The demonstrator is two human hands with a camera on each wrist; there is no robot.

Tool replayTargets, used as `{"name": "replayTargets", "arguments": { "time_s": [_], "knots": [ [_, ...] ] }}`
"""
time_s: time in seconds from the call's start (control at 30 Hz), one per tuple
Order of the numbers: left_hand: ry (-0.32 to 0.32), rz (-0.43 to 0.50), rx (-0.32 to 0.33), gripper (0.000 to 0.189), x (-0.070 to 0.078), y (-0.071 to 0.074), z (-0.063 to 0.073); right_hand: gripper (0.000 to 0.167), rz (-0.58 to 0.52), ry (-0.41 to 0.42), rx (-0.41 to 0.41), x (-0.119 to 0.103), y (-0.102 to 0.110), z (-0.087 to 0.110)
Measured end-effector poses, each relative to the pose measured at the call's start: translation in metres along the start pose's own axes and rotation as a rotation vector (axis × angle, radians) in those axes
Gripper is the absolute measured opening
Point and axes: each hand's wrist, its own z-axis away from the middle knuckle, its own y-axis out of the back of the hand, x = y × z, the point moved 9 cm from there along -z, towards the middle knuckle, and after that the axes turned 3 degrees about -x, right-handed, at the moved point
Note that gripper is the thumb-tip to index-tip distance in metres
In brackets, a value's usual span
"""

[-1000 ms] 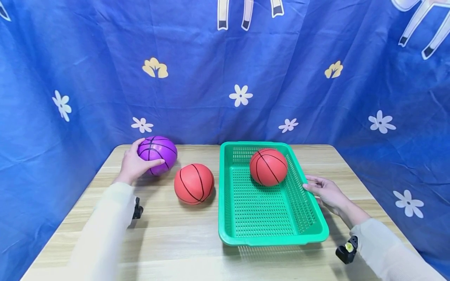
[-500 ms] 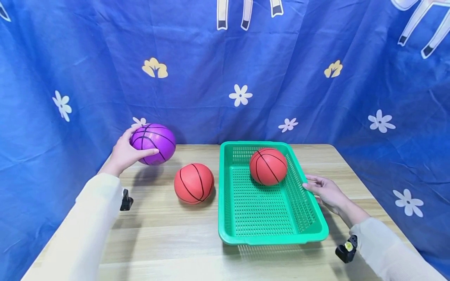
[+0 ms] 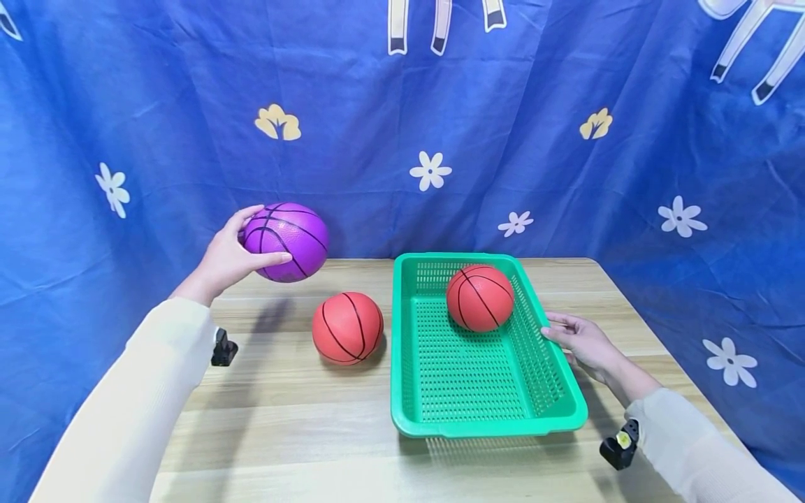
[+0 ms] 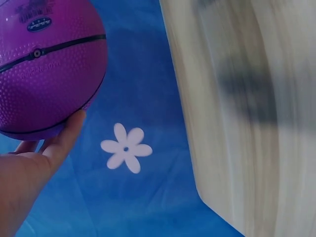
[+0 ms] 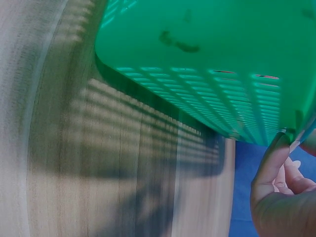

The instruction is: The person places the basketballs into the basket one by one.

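A purple ball (image 3: 292, 241) with black basketball lines is held up off the table by my left hand (image 3: 229, 255), thumb across its near side and fingers around its far left. In the left wrist view the thumb presses the ball (image 4: 54, 84) from below. My right hand (image 3: 585, 346) pinches the right rim of a green perforated plastic basket (image 3: 490, 427). The right wrist view shows the thumb (image 5: 274, 160) up against that rim. One red basketball (image 3: 481, 299) lies inside the basket, toward its far right. A second red basketball (image 3: 348, 328) sits on the table left of the basket.
A light wood-grain table (image 3: 327, 433) carries everything. Close behind it hangs a blue curtain (image 3: 352, 188) with white flowers, which also spans both sides. Black wrist devices (image 3: 619, 447) are strapped to both forearms.
The left hand has lifted the purple ball from the table, first up and slightly left, then back to the right. The right hand, basket and red balls stay in place.
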Motion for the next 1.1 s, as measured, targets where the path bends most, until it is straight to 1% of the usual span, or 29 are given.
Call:
{"name": "replayTargets", "arguments": {
  "time_s": [0.17,0.3,0.33,0.43,0.47,0.53,0.63,0.73,0.8,0.83,0.97,1.1],
  "knots": [
    [-0.022,0.024,-0.032,0.102,0.014,-0.009,0.000,0.067,0.002,-0.005,0.007,0.001,0.000,0.000],
    [-0.045,0.045,-0.046,0.100,0.025,-0.017,-0.001,0.071,0.001,0.019,-0.011,0.006,0.004,-0.005],
    [-0.051,0.049,-0.048,0.100,0.028,-0.019,-0.001,0.068,-0.016,0.048,-0.036,0.012,0.007,-0.010],
    [-0.070,0.073,-0.057,0.098,0.038,-0.027,-0.001,0.065,-0.038,0.088,-0.086,0.029,0.017,-0.022],
    [-0.075,0.082,-0.063,0.097,0.041,-0.030,-0.001,0.062,-0.045,0.092,-0.095,0.036,0.021,-0.028],
    [-0.086,0.106,-0.080,0.096,0.049,-0.038,0.000,0.060,-0.045,0.100,-0.109,0.042,0.024,-0.032],
    [-0.104,0.140,-0.112,0.096,0.060,-0.050,0.003,0.065,-0.024,0.086,-0.086,0.034,0.018,-0.025],
    [-0.136,0.166,-0.145,0.095,0.074,-0.062,0.007,0.073,-0.018,0.072,-0.061,0.016,0.007,-0.011],
    [-0.164,0.182,-0.167,0.095,0.083,-0.072,0.009,0.076,-0.012,0.048,-0.032,0.006,0.001,-0.004],
    [-0.178,0.187,-0.178,0.094,0.086,-0.076,0.010,0.074,-0.014,0.036,-0.021,0.003,0.000,-0.002],
    [-0.205,0.230,-0.234,0.093,0.098,-0.096,0.013,0.066,-0.011,0.004,0.003,-0.001,-0.002,0.003],
    [-0.218,0.277,-0.290,0.092,0.108,-0.114,0.018,0.068,-0.010,0.008,0.005,-0.001,-0.002,0.003]
  ]
}}
